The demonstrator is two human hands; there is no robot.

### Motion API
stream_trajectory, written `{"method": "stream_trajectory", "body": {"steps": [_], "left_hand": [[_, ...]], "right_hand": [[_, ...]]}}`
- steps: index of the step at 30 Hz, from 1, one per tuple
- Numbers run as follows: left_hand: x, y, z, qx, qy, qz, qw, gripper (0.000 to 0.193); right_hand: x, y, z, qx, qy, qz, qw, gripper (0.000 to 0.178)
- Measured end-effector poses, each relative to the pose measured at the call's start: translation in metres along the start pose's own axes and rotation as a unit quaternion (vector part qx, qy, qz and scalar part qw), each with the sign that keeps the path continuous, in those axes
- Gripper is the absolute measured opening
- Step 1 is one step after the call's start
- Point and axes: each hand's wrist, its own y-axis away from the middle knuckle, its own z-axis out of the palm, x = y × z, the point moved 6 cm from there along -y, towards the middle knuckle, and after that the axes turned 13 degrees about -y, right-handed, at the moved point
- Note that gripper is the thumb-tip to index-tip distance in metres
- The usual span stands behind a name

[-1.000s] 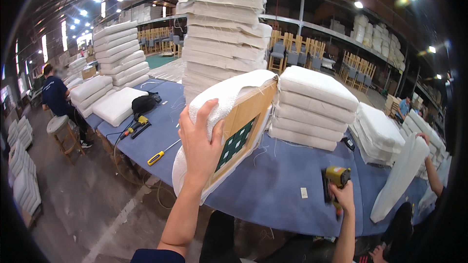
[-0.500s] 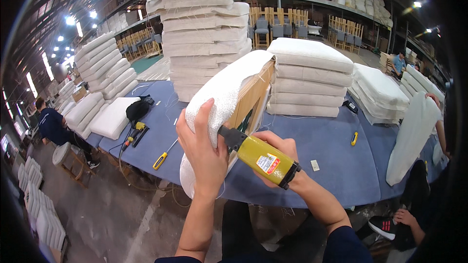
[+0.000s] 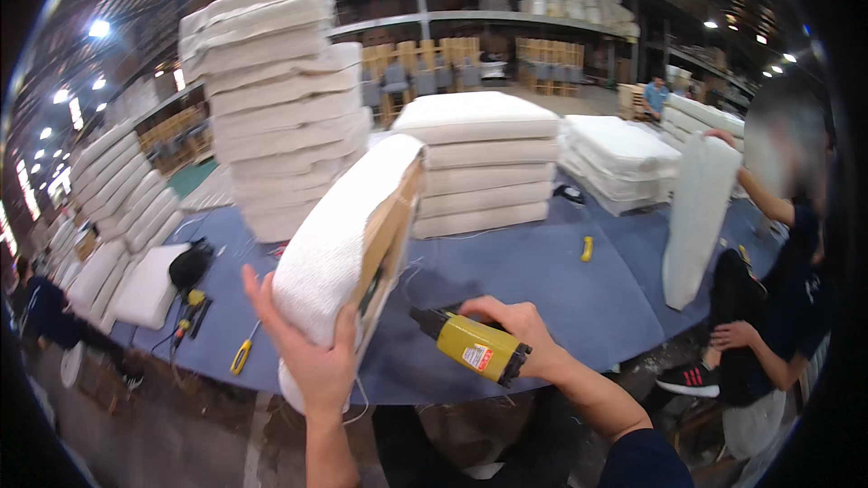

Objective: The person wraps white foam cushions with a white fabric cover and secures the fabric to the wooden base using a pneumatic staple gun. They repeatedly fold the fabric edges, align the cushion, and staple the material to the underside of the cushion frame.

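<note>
A white upholstered seat cushion (image 3: 334, 248) with a bare wooden frame on its underside stands tilted on edge at the near side of the table. My left hand (image 3: 312, 357) grips its lower end, thumb on the side near the frame and fingers spread over the fabric. To the right, my right hand (image 3: 524, 334) is wrapped round a yellow-green staple gun (image 3: 475, 345). Its black nose points left toward the frame, a short gap away from it. My right palm and some fingers are hidden behind the tool.
A blue-covered table (image 3: 506, 289) carries a tall cushion stack (image 3: 280, 117) and a lower cushion stack (image 3: 488, 163) behind. A yellow-handled screwdriver (image 3: 240, 357) lies left, a yellow cutter (image 3: 587, 248) right. At the right a seated co-worker (image 3: 796, 280) holds another cushion (image 3: 701, 217).
The staple gun has come away from the cushion's edge, to the right. My left hand has shifted its hold lower on the cushion. The whole view has swung rightward.
</note>
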Motion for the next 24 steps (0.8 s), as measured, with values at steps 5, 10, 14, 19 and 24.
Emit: {"method": "stream_trajectory", "body": {"steps": [5,10,14,19,24], "left_hand": [[0.026,0.018,0.005,-0.016,-0.015,0.007,1.000,0.081],[0.086,0.078,0.049,-0.054,-0.028,0.063,0.996,0.082],[0.117,0.136,0.057,-0.231,0.089,0.135,0.959,0.055],[0.017,0.164,0.060,-0.451,0.070,0.079,0.886,0.058],[-0.134,0.178,0.071,-0.515,-0.263,0.056,0.813,0.062]], "right_hand": [[0.142,0.084,-0.074,0.015,0.333,0.243,0.911,0.046],[0.259,0.249,-0.154,0.123,0.457,0.285,0.834,0.059],[0.241,0.298,-0.125,0.163,0.435,0.281,0.840,0.061],[0.154,0.392,-0.111,0.490,0.246,0.244,0.800,0.025],[0.144,0.473,-0.043,0.466,0.124,0.407,0.776,0.030]]}}
